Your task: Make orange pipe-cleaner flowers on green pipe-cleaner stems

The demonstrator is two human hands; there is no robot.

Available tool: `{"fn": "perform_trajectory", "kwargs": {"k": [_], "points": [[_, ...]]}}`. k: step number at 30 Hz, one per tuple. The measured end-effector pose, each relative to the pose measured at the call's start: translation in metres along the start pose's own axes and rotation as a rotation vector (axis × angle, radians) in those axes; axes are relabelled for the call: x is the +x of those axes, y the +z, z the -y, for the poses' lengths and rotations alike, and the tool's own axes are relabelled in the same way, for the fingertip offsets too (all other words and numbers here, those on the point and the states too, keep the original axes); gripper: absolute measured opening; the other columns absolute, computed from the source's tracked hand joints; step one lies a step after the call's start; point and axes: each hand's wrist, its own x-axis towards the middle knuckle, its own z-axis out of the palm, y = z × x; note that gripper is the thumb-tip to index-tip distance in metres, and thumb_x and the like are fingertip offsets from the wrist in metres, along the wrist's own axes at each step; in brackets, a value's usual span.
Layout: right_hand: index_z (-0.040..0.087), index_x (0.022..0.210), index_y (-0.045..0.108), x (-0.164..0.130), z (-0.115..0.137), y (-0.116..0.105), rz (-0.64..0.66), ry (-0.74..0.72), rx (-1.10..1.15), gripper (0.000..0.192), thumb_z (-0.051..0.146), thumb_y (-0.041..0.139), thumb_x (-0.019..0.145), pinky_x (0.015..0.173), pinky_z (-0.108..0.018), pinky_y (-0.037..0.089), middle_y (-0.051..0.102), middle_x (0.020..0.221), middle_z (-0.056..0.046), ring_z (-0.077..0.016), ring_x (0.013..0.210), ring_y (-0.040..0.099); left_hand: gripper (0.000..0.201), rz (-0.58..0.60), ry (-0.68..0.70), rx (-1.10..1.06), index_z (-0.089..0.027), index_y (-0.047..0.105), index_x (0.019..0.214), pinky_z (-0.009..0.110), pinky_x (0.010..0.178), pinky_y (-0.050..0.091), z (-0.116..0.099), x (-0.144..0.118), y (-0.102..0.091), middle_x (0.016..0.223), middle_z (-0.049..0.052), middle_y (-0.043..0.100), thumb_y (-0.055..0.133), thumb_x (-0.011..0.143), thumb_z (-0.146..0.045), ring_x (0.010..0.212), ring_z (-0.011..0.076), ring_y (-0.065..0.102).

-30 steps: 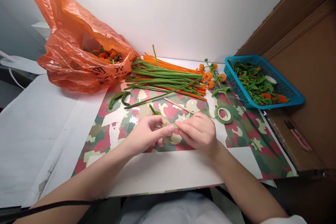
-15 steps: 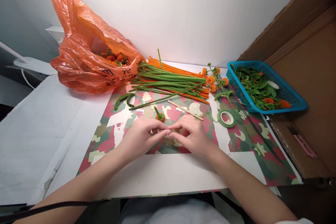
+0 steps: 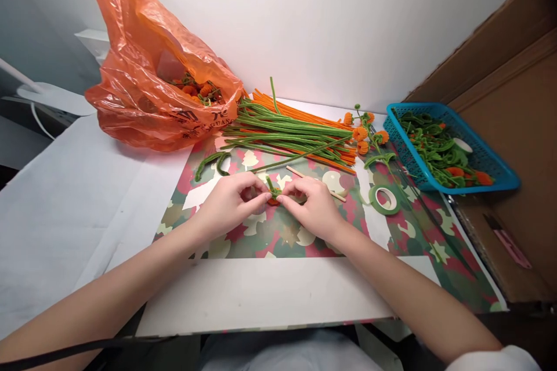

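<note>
Pipe-cleaner flower (image 3: pixel 273 192), orange with a green stem, sits pinched between left hand (image 3: pixel 230 204) and right hand (image 3: pixel 314 207) fingertips, both grips closed on it.

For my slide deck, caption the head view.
Both hands pinch a small orange-and-green piece over a camouflage mat.

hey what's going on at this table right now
A person's left hand and right hand meet over a camouflage-patterned mat, pinching a small orange-and-green pipe-cleaner piece between the fingertips. Behind them lie a bundle of green and orange pipe cleaners and a thin wooden stick. An orange plastic bag sits at the left, a roll of green tape and a blue basket of finished pieces at the right.
</note>
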Motion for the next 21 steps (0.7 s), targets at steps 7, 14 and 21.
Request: {"fn": "perform_trajectory", "kwargs": {"k": [7,14,21], "points": [[0.018,0.089,0.069,0.006,0.001,0.005,0.03,0.06,0.0,0.011,0.019,0.069,0.078,0.065,-0.028,0.042,0.059,0.062,0.003,-0.0124,0.059,0.051,0.014,0.056,0.065,0.014,-0.017,0.064,0.071,0.02,0.049,0.037,0.003,0.009,0.0,0.068,-0.002,0.06,0.058,0.082,-0.024,0.055,0.009,0.049],[0.018,0.078,0.069,0.007,-0.004,0.008,0.016,-0.009,0.059,0.007,0.013,0.065,0.078,0.066,-0.027,0.044,0.068,0.072,0.0,-0.0121,0.061,0.054,0.011,0.05,0.123,0.079,-0.017,0.063,0.074,0.022,0.054,0.039,0.011,0.008,0.003,0.068,-0.001,0.059,0.059,0.082,-0.023,0.061,0.012,0.052],[0.018,0.083,0.068,0.009,-0.005,0.006,0.079,-0.012,0.062,0.006,0.017,0.065,0.078,0.058,-0.024,0.039,0.056,0.059,0.004,-0.01,0.053,0.044,0.018,0.025,0.333,0.101,-0.019,0.063,0.102,0.033,0.083,0.047,0.02,0.011,0.009,0.102,0.006,0.066,0.06,0.085,-0.025,0.095,0.0206,0.06]]}}
